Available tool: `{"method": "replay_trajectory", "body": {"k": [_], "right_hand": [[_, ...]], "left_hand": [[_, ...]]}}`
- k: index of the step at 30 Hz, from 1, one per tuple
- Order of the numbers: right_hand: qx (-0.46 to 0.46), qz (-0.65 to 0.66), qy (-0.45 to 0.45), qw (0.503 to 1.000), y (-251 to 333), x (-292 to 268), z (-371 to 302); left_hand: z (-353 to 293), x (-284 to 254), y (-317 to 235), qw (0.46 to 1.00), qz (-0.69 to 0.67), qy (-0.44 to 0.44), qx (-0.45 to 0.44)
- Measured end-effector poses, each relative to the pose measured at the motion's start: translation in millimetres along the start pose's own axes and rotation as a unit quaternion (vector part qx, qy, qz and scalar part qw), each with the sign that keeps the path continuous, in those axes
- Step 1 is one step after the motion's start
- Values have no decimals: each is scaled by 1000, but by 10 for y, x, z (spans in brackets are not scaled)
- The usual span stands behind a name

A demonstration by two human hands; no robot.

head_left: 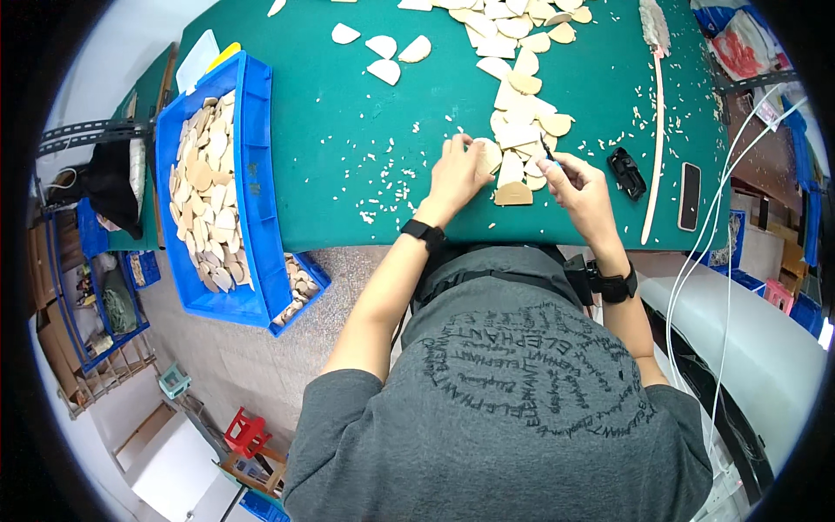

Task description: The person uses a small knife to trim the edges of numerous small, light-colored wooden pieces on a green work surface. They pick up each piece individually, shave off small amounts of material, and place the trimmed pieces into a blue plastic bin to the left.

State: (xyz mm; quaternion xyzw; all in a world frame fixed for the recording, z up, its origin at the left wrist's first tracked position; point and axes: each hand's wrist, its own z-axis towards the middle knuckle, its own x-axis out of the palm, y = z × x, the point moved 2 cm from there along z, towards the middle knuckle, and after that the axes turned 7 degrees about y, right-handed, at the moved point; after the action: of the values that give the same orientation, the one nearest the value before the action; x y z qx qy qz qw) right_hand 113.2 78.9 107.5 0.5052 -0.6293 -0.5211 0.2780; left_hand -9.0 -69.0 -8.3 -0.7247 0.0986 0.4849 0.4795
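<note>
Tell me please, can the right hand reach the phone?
Probably yes, though the right hand holds a small tool; the long stick and a black object lie between that hand and the phone, but both look low.

Open table (313, 96) left of the wooden pile (518, 135), tighter to its right
Left of the pile a hand could pass over small chips (367, 219) as far as the wall of the blue bin (255, 130), with loose pieces (384, 71) in the way beside the pile's far part; right of it, a black object (626, 173), a long stick (657, 139) and a phone (689, 197) obstruct in turn; the left hand (463, 167) and right hand (574, 184) flank its near end
</note>
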Motion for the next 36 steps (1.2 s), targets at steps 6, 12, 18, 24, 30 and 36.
{"method": "replay_trajectory", "body": {"k": [6, 12, 18, 24, 30, 36], "right_hand": [[20, -25, 2, 999, -147, -47, -54], [-3, -31, 60, 998, -23, 119, -8], [-3, 38, 132, 990, 61, 222, 59], [-19, 10, 149, 989, 181, 246, 28], [-33, 1, 148, 988, 205, 277, 0], [-24, -8, 143, 989, 273, 308, -27]], "left_hand": [[89, -57, 63, 968, -209, 81, -110], [-155, -588, -298, 819, -567, 44, -73], [-387, -1043, -594, 905, -420, -62, 3], [-490, -1183, -647, 918, -383, -104, -22], [-520, -1185, -653, 920, -371, -122, -15], [-545, -1156, -654, 918, -373, -135, -18]]}}
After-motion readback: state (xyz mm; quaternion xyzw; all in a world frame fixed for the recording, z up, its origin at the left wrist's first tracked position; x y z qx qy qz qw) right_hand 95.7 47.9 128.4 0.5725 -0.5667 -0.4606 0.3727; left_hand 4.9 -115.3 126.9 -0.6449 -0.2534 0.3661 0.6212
